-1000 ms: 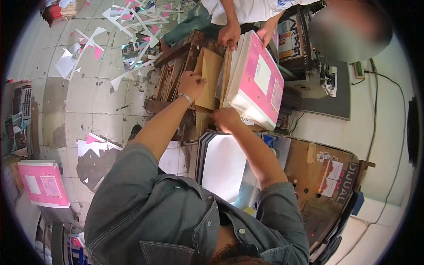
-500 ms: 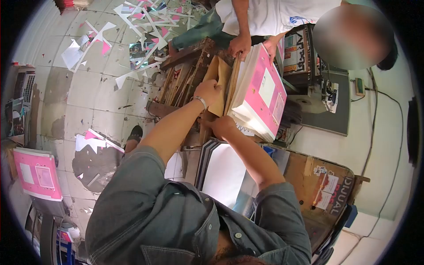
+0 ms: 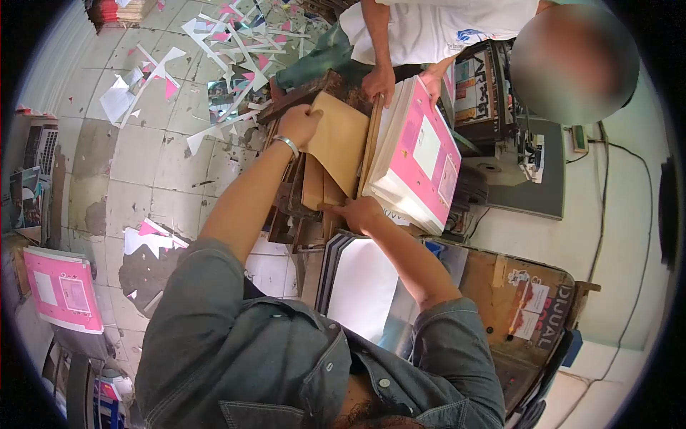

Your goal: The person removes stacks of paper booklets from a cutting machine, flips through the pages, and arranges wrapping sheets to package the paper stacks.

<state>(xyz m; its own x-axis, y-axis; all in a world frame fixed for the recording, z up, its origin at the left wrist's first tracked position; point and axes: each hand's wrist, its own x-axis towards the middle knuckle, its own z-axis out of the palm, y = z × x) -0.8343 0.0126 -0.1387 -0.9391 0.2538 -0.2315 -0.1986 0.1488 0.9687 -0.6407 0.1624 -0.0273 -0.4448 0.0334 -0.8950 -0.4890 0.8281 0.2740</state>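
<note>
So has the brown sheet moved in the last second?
Yes. The left hand has lifted the brown sheet up and away from the pink stack, toward the wooden frame.

we saw matt brown cardboard sheet (image 3: 339,139) pinched in our left hand (image 3: 299,126), rough worn wood in the press frame (image 3: 304,93) beside it, and glossy pink paper covers on the book stack (image 3: 418,154) just beyond our right hand (image 3: 357,212).
</note>
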